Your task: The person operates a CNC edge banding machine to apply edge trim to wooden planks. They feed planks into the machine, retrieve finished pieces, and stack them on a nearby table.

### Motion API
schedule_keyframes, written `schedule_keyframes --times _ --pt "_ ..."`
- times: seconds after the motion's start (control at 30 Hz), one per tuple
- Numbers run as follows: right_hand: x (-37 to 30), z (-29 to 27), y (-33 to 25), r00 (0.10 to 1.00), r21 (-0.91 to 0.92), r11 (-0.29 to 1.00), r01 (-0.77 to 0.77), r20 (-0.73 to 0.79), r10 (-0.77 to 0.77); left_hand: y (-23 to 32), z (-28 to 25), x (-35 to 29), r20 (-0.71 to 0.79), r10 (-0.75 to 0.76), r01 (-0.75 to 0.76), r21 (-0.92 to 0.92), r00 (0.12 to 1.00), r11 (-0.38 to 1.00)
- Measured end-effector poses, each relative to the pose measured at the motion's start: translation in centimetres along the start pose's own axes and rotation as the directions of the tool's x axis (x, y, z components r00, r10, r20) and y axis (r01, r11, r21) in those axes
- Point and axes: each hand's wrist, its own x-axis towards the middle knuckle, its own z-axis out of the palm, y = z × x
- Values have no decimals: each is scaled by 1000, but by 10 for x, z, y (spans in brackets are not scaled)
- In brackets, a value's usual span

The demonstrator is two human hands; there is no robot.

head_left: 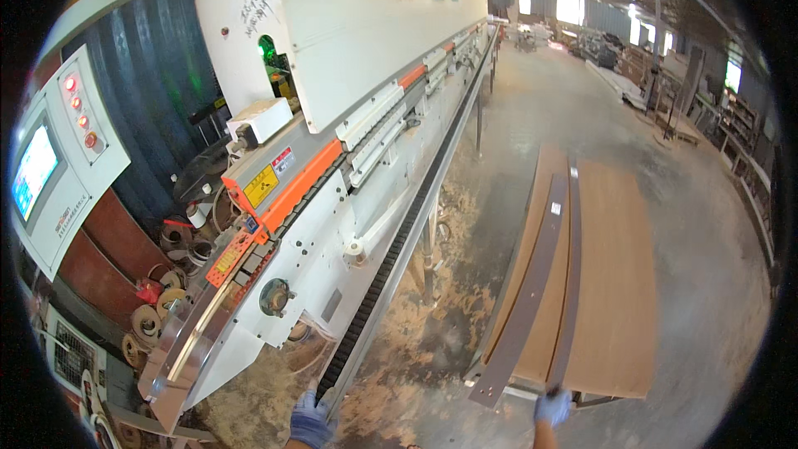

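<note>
My left hand (311, 422), in a blue glove, is closed around the near end of a long metal rail (389, 283) lined with black rollers. My right hand (551, 408), also gloved, is closed at the near end of a narrow dark strip board (572, 283); its fingers are slightly blurred. That strip lies lengthwise over large brown boards (615, 274). Left of it, a wider dark board (532, 283) with a small white label rests on the same pile, touched by neither hand.
A long white edge-banding machine (382, 17) with orange guards runs away along the left. Its control panel (73, 150) has a lit screen and red buttons. Tape rolls (145, 324) sit below it. Sawdust (391, 382) covers the floor; stacked material (598, 50) lines the far right.
</note>
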Motion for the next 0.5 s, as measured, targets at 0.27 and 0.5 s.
schedule_keyframes --times 0.27,0.5 --pt "-209 -82 83 624 534 553 -639 780 -32 -13 20 -8 -15 -98 90 -290 995 953" --pt "-166 -87 -20 645 699 392 -598 710 -283 -12 56 -48 42 12 -2 -225 999 974"
